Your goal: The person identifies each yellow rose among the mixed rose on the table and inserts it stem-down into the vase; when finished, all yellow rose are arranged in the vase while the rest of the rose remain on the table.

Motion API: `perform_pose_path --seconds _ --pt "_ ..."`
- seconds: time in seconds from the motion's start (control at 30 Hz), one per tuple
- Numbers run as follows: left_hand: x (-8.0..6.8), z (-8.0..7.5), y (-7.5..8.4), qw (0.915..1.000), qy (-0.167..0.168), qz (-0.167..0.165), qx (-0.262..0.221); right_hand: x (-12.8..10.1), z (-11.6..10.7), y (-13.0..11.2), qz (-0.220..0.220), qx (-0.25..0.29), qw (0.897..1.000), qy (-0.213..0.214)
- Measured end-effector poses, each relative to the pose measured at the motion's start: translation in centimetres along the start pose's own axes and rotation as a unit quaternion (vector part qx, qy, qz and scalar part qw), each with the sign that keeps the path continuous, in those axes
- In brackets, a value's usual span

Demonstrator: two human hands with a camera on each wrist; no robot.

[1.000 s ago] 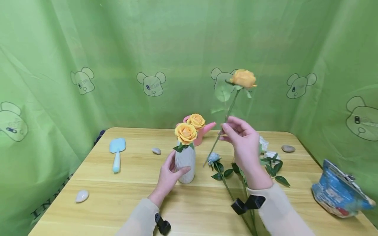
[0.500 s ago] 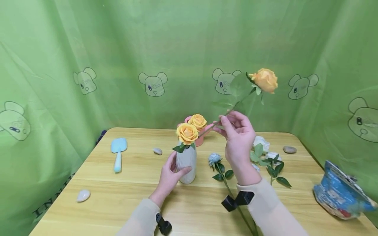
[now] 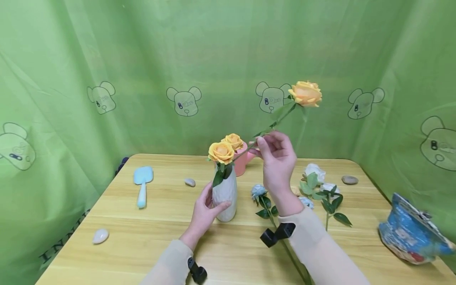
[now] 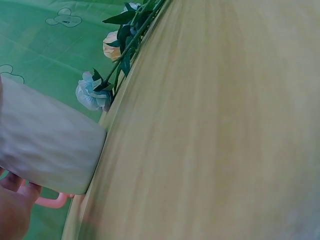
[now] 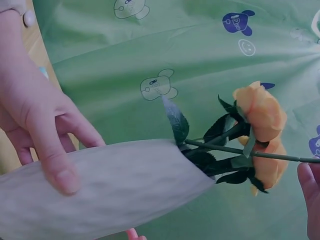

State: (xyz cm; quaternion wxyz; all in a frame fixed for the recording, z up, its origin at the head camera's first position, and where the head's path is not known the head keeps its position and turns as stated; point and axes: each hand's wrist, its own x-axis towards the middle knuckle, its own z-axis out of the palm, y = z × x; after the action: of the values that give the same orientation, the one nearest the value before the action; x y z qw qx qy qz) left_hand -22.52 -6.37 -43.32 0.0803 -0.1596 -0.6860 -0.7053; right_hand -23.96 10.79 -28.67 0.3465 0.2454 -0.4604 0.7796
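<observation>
Left wrist view catches only a sliver of the left hand (image 4: 12,212), cut by the frame edge; the white vase (image 4: 45,145) is cropped and blurred.

Beige long sleeves, a black clip-like device at each wrist

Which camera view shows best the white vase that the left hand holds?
The head view: the whole vase stands upright on the table, with the left hand round it and roses in its neck. The right wrist view shows its body and neck close. The left wrist view shows only its base.
</observation>
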Motion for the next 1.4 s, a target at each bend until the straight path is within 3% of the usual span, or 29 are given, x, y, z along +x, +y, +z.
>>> perform_pose_path --seconds 0.47,1.0,1.4 --pt "-0.1 -0.1 0.2 1.0 0.001 -0.004 0.001 0.0 -1.6 -0.7 0.037 -0.001 0.999 0.027" --pt "-0.1 -0.1 0.4 0.9999 0.002 -0.01 0.007 0.9 -2.8 -1.2 0.021 0.043 0.996 0.078" --pt "0.0 -0.1 0.2 1.0 0.005 -0.003 0.006 0.5 -2.3 0.0 0.013 0.011 0.998 0.053"
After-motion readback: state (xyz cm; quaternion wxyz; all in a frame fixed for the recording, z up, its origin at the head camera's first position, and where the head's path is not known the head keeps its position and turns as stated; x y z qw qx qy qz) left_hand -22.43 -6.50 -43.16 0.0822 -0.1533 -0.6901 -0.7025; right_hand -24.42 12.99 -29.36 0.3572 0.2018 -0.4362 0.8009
